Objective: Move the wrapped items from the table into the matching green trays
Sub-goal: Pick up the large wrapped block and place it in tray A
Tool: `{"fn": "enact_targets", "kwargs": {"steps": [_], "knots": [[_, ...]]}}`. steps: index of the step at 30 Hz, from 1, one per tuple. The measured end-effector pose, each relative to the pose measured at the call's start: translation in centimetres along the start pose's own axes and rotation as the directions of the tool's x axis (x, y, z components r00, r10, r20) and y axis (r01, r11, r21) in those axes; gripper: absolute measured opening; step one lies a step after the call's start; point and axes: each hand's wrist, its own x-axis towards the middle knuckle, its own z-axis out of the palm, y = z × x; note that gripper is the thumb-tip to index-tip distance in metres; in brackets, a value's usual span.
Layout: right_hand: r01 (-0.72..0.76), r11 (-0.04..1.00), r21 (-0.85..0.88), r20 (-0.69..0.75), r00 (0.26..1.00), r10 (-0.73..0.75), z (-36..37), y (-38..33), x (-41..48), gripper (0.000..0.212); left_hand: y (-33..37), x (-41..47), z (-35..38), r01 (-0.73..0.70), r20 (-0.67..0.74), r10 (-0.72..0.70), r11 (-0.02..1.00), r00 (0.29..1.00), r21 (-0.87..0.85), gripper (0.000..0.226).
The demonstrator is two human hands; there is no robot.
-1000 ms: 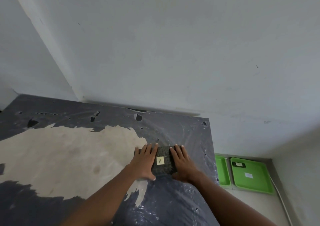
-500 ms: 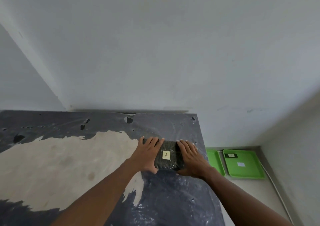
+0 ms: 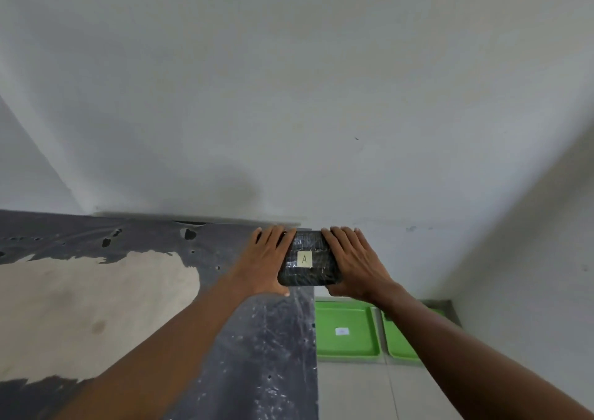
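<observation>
A black wrapped item (image 3: 309, 260) with a small yellow label marked "A" is held between both my hands, above the table's right edge. My left hand (image 3: 265, 259) presses its left side and my right hand (image 3: 353, 260) presses its right side, fingers stretched forward. On the floor below, to the right of the table, lie two green trays. The left green tray (image 3: 345, 313) carries a small white label. The right green tray (image 3: 398, 339) is mostly hidden by my right forearm.
The table (image 3: 250, 349) has a dark grey top with a large worn beige patch (image 3: 80, 307) and small holes near the back. A white wall stands behind, a second wall closes the right side. Pale floor tiles (image 3: 369, 390) lie in front of the trays.
Both hands have carried the wrapped item to the right, from over the tabletop to its right edge. The view has shifted right, and the trays now sit below my right arm.
</observation>
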Motion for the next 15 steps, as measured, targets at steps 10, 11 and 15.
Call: {"fn": "enact_targets", "kwargs": {"steps": [10, 11, 15], "knots": [[-0.086, 0.996, -0.018, 0.076, 0.993, 0.087, -0.2, 4.5, -7.7, 0.121, 8.1, 2.3, 0.2, -0.047, -0.029, 0.047, 0.999, 0.998, -0.008, 0.132], [-0.104, 0.994, -0.021, 0.089, 0.990, 0.105, 0.0, 4.8, -8.3, 0.124, 8.7, 2.6, 0.6, -0.053, -0.034, 0.053, 0.999, 0.998, -0.005, 0.133], [-0.190, 0.982, 0.015, 0.120, 0.975, 0.187, 1.0, 6.4, -11.5, 0.133, 11.8, 3.2, 2.0, -0.062, -0.006, 0.062, 0.997, 0.998, -0.035, 0.129]]}}
